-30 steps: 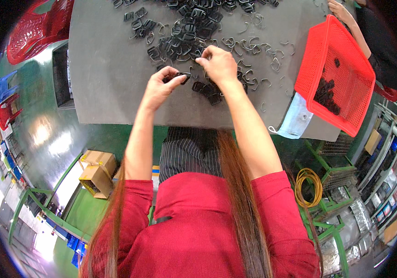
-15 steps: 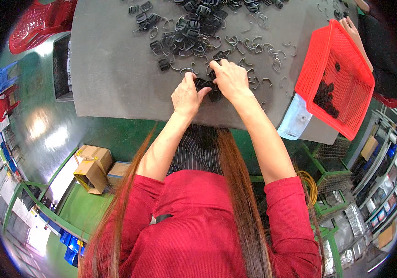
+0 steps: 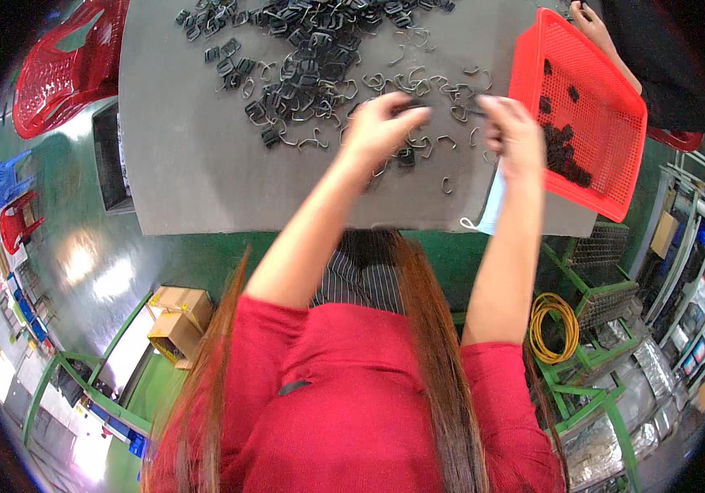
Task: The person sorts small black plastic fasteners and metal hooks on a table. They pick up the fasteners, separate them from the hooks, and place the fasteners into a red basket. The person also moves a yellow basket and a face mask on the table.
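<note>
My left hand (image 3: 381, 123) is over the grey table (image 3: 188, 164), fingers pinched on a small black clip (image 3: 410, 105). To its right, my right hand (image 3: 508, 131) is blurred, its fingers curled with a dark piece at their tips, close to the left rim of a red mesh basket (image 3: 607, 115). Several black pieces (image 3: 562, 156) lie in that basket. A loose pile of black clips and bent wire loops (image 3: 311, 57) spreads across the far part of the table, reaching under both hands.
Another person's hand (image 3: 591, 20) reaches in beyond the basket. A pale blue mask (image 3: 492, 209) hangs at the table's near edge. A red chair (image 3: 64, 66) stands at left. On the green floor are cardboard boxes (image 3: 175, 324) and a yellow hose coil (image 3: 554, 324).
My hands were pressed together over the clips at the table's near edge. They have come apart, and the right hand has swung right toward the red basket.
</note>
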`<state>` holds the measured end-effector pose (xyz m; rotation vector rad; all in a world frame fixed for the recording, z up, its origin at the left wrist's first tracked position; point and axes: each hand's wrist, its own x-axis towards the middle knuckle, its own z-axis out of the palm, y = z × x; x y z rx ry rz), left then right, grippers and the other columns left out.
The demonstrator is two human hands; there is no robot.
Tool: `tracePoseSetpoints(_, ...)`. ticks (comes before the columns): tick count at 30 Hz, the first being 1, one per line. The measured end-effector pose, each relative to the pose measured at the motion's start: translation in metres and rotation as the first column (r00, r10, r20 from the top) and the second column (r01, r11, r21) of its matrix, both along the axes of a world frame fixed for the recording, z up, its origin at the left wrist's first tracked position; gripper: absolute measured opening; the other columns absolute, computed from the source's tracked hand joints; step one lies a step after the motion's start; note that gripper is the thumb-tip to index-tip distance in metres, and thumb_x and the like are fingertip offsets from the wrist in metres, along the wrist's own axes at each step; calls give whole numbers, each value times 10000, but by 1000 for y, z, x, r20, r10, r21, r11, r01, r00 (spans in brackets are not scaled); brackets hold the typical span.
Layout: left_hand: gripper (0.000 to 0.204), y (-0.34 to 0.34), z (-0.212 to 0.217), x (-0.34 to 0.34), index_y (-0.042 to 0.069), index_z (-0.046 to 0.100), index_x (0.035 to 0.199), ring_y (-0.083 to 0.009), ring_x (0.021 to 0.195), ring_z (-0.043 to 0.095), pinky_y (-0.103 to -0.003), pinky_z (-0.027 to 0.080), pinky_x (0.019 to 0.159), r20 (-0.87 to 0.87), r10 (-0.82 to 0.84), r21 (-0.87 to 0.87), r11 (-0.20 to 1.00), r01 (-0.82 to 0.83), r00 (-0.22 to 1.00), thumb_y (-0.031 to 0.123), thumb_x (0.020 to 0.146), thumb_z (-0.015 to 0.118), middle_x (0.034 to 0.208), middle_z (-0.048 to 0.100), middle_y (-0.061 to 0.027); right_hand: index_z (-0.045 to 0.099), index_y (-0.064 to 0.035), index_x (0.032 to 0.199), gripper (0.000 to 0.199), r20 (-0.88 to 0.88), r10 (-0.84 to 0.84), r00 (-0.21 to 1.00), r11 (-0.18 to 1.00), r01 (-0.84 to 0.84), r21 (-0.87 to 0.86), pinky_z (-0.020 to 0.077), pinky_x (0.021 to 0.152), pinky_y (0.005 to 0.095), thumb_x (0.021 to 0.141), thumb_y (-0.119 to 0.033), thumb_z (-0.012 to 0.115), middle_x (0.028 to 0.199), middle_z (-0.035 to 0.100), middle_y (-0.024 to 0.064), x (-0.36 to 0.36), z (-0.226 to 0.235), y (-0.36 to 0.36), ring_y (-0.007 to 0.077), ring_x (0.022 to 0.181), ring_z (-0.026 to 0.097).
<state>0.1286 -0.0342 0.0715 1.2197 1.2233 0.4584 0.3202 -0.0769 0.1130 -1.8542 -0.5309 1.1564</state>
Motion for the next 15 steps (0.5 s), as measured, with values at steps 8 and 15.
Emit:
tracePoseSetpoints(8, 600, -11, 63, 172, -23, 517, 1131, -351, 1098, 471, -422, 368, 969, 131, -9, 525, 849, -62, 991, 319, 683, 724, 1119, 518, -217, 557, -37, 1092, 433, 840, -150, 521, 988, 102, 112, 473, 675, 308, 746, -242, 716, 957, 582, 108, 149, 15, -25, 209, 815, 562)
tracePoseSetpoints(15, 349, -3, -30, -6, 87, 566, 1014, -297, 992, 503, -391, 424, 852, -516, 178, 582, 791, 191, 838, 206, 720, 710, 1007, 550, -108, 616, -86, 864, 137, 758, 210, 618, 898, -428, 101, 485, 684, 385, 775, -189, 621, 878, 607, 100, -40, -28, -18, 278, 783, 604)
